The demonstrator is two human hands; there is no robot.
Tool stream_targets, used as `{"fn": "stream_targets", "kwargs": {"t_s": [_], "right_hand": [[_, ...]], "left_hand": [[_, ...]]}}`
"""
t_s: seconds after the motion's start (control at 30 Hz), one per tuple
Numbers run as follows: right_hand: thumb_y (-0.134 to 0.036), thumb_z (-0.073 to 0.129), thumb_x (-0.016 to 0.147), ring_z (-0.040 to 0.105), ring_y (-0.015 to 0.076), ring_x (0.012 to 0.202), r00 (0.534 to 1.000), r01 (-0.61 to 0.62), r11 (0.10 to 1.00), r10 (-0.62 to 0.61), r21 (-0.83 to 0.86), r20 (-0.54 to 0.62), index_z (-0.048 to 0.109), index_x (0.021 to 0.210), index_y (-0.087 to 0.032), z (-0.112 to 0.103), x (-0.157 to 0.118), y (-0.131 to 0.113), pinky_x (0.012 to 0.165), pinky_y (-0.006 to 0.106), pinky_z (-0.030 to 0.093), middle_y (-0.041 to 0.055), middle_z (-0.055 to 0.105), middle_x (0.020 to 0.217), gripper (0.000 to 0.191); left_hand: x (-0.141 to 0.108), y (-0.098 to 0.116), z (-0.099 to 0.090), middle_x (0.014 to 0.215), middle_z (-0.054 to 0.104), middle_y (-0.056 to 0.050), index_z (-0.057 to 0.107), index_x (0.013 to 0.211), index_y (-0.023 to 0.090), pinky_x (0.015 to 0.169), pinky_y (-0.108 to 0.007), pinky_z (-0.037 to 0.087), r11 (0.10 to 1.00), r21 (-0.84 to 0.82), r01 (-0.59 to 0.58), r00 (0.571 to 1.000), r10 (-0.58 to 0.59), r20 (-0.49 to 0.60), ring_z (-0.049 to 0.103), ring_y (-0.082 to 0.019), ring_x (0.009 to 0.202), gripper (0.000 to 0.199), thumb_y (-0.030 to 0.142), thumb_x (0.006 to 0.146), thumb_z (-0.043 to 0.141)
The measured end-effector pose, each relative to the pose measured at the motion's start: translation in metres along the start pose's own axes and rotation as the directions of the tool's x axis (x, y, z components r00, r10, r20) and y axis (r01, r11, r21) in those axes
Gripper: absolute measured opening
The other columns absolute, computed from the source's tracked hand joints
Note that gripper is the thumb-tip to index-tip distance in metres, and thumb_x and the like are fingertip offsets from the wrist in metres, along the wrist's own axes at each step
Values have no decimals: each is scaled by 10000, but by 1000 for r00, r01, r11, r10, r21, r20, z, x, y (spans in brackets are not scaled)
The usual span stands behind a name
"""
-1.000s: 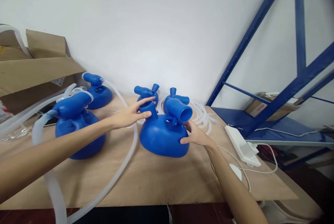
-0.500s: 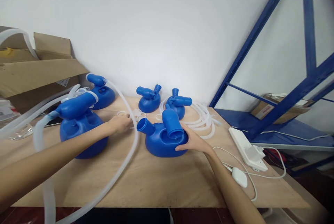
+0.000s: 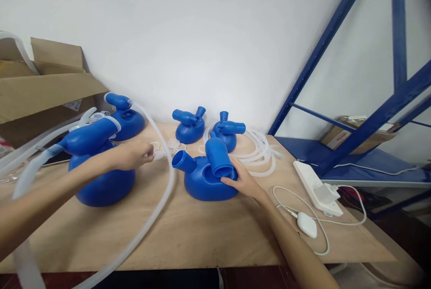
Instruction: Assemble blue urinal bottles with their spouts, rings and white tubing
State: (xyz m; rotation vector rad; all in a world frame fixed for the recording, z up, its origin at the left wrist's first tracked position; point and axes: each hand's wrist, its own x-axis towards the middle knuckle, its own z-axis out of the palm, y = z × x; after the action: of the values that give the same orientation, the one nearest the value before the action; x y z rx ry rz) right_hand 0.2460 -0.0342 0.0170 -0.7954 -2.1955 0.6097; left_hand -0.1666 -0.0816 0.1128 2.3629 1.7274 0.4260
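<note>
A blue urinal bottle (image 3: 209, 185) stands on the wooden table in front of me, its open neck tilted to the left. Its wide-mouthed funnel piece (image 3: 218, 156) lies over the handle opening. My right hand (image 3: 244, 180) grips the bottle from the right, thumb near the funnel's rim and fingers mostly hidden behind. My left hand (image 3: 134, 155) is closed, fingers curled, in front of a second blue bottle (image 3: 104, 188) fitted with a translucent hose. What it holds, if anything, I cannot make out. White plastic rings and caps (image 3: 173, 145) lie just beyond that hand.
Three more blue bottles, one being a hosed bottle (image 3: 129, 125), stand towards the wall. A long translucent hose (image 3: 161, 206) loops across the table. Coiled tubing (image 3: 261, 156) lies back right, near a power strip (image 3: 316, 188) and white charger cable. An open cardboard box (image 3: 47, 89) is at left.
My left hand has drawn back to the left, away from the white rings and caps, with its fingers curled. My right hand stays on the blue urinal bottle, its thumb now higher, near the funnel rim.
</note>
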Motion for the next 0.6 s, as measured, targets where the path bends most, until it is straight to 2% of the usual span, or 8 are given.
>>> {"fn": "stream_targets", "kwargs": {"t_s": [0.03,0.07,0.17,0.27,0.37,0.43,0.53,0.6], "right_hand": [[-560,772,899,562,376,1414,1000,3,1000,-3,-2,-3,531,1535,-272,0,0,0,1205,574,433,142,598,1519,738],[-559,771,900,562,377,1415,1000,5,1000,-5,-5,-9,531,1536,-270,0,0,0,1203,576,434,143,599,1520,739],[-561,762,907,579,376,1398,1000,1,1000,-1,-14,-19,526,1538,-257,1,0,1,1188,580,450,151,617,1500,739],[-558,754,914,584,370,1392,1000,5,1000,-6,-26,-27,525,1534,-248,2,0,0,1184,576,455,158,622,1492,730],[-546,759,910,591,368,1384,999,14,1000,-15,-27,-38,542,1517,-247,2,0,-1,1181,572,460,155,627,1483,711],[-543,768,897,604,371,1366,999,18,1000,-18,-20,-50,561,1494,-245,2,1,-1,1173,571,468,153,643,1458,698],[-554,794,861,621,377,1341,997,10,1000,-10,-4,-75,575,1468,-231,4,1,-1,1165,572,476,163,660,1424,722],[-564,816,831,630,381,1327,996,-3,1000,5,22,-94,581,1449,-219,5,1,0,1158,574,483,169,673,1396,746]], "left_hand": [[-3,9,-10,715,691,-45,657,770,224,704,-359,541,1000,-28,0,1000,1,30,652,-248,682,373,557,896,545],[-5,20,-16,854,747,-49,680,907,226,764,-358,563,992,-125,-2,998,9,56,699,-259,793,387,579,925,524],[-7,55,-17,1235,758,-83,628,1235,230,951,-375,580,930,-359,-74,997,73,-18,720,-277,1127,493,624,948,552],[-3,71,-1,1363,728,-126,601,1409,205,1006,-426,574,949,-299,-104,995,103,-19,734,-309,1160,628,619,937,578],[2,66,10,1375,734,-118,659,1415,201,1021,-433,572,969,-215,-121,992,124,-1,734,-329,1179,630,624,959,558],[4,57,12,1420,713,-93,663,1432,227,1045,-421,569,958,-241,-159,987,161,-11,712,-321,1239,608,617,979,556],[4,47,11,1510,647,-69,633,1481,263,1074,-413,570,927,-290,-236,968,249,8,670,-307,1326,576,567,993,600],[2,42,10,1533,624,-67,623,1493,281,1099,-423,562,906,-277,-321,941,339,19,638,-306,1373,543,490,993,647]]}}
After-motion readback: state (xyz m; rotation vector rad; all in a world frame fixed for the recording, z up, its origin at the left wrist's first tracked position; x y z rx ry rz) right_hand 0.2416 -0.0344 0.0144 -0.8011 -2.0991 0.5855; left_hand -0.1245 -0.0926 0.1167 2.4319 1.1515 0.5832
